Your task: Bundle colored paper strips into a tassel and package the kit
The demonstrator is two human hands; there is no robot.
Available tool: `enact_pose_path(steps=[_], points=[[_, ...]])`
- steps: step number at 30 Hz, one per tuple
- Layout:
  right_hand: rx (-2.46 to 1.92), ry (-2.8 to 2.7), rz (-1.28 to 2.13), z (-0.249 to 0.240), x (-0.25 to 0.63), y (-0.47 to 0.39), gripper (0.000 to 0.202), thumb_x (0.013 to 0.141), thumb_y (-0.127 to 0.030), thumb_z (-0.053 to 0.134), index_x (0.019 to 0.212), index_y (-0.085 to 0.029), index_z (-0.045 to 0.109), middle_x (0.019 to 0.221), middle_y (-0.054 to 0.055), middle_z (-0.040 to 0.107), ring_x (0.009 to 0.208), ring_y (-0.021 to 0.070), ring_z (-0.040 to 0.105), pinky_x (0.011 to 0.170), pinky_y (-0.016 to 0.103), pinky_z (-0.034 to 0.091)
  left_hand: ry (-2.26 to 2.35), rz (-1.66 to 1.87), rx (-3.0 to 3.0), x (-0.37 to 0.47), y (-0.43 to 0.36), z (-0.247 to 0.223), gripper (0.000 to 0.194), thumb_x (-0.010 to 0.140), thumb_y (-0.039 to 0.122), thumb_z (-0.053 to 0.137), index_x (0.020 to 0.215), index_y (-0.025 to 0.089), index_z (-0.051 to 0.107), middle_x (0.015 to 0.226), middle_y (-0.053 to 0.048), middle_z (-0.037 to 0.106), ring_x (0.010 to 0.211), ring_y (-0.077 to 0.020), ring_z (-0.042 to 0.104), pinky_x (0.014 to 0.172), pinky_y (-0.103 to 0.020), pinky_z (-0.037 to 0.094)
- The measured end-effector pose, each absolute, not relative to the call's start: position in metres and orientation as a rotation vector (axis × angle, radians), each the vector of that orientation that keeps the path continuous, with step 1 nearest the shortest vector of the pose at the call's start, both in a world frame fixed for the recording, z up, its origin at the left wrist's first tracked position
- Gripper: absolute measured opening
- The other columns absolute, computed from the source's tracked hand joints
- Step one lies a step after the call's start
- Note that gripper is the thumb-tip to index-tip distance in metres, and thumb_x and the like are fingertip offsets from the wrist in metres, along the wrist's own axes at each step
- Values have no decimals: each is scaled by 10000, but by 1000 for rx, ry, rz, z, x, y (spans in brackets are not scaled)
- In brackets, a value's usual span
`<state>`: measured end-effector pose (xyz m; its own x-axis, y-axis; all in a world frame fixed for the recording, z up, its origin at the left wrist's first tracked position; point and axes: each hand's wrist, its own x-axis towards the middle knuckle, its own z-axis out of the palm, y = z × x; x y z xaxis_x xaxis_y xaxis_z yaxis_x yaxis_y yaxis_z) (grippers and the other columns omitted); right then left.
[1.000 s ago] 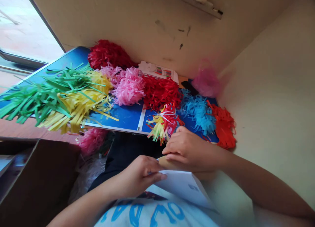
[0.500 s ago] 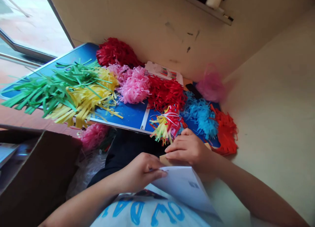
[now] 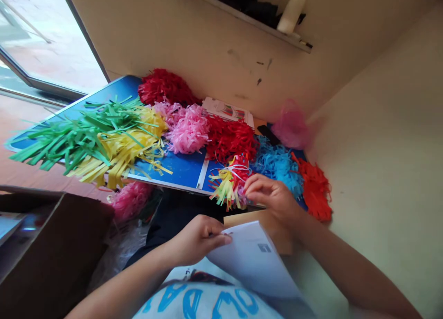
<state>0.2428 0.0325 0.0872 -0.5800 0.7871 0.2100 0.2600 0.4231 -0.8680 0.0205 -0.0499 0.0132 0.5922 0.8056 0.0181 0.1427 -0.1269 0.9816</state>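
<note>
My left hand [image 3: 197, 240] pinches the top left corner of a white paper sheet [image 3: 249, 259], which has a small grey printed mark near its right edge. Behind the sheet lies a piece of brown paper [image 3: 277, 227], partly covered by it. Above the brown paper my right hand [image 3: 273, 197] is raised, its fingers loosely curled with a gap to the thumb and nothing visible in them. Just left of those fingertips, at the table edge, lies a multicoloured tassel bunch [image 3: 233, 180] tied with white string.
On the blue table [image 3: 183, 167] lie fringed bunches: green [image 3: 79, 130], yellow [image 3: 128, 148], pink [image 3: 188, 130], red [image 3: 231, 139], blue [image 3: 277, 164] and orange-red [image 3: 314, 190]. A dark phone-like object [image 3: 269, 134] lies behind. A cardboard box [image 3: 58, 245] stands at lower left; a shelf [image 3: 242, 19] hangs above.
My right hand has lifted off the brown paper and moved up, leaving more of that paper showing. My left hand still holds the white sheet. The view has tilted slightly upward.
</note>
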Motion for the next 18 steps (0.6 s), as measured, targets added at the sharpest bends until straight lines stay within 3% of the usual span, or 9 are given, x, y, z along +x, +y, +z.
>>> enact_pose_path(steps=[1,2,4,6,9,13,16,18], points=[[-934,-1998,1027,91,246,28,87,863,-316,679,910,-255,718,957,23,667,916,169,626,826,288,489,840,711,1624,20,-50,13,465,929,407,505,547,166,396,578,49,361,558,-87,344,525,-227,259],[-986,-1962,954,93,248,22,204,853,-311,687,1055,-282,689,1032,26,664,966,178,619,852,294,483,878,739,1621,21,-50,12,452,928,400,507,552,163,422,577,47,371,557,-87,352,522,-222,266],[-1088,-1967,889,95,248,3,580,810,-282,724,1345,-319,502,1140,36,649,1022,192,612,894,312,476,959,817,1624,22,-50,12,430,930,384,503,566,157,478,576,41,405,553,-90,378,521,-214,286],[-1185,-1986,922,89,241,-16,792,797,-221,713,1473,-305,309,1045,28,682,935,185,642,867,316,491,1020,893,1667,24,-49,13,425,933,370,501,567,154,510,570,36,436,547,-92,402,524,-210,301],[-1275,-1942,965,76,229,-28,794,810,-145,638,1495,-271,258,784,-33,678,733,151,638,745,277,499,1055,943,1755,28,-48,16,432,919,369,526,544,156,506,553,34,446,528,-92,412,518,-208,311],[-1271,-1921,944,69,225,-15,806,773,-123,659,1480,-272,302,710,-64,650,678,139,618,705,256,486,1012,865,1735,27,-48,22,414,938,405,476,635,150,597,634,-15,562,580,-123,500,542,-216,379],[-1201,-1937,865,76,231,-10,809,765,-165,699,1475,-258,323,778,-35,668,742,160,639,749,289,512,1043,842,1664,25,-49,21,429,955,435,426,713,146,633,693,-43,604,612,-140,530,543,-219,401],[-1184,-1884,579,80,235,-18,736,735,-258,765,1402,-262,455,996,44,672,939,218,634,882,373,502,1138,886,1600,25,-51,17,444,940,471,445,695,144,621,645,-32,578,562,-127,492,491,-211,364]])
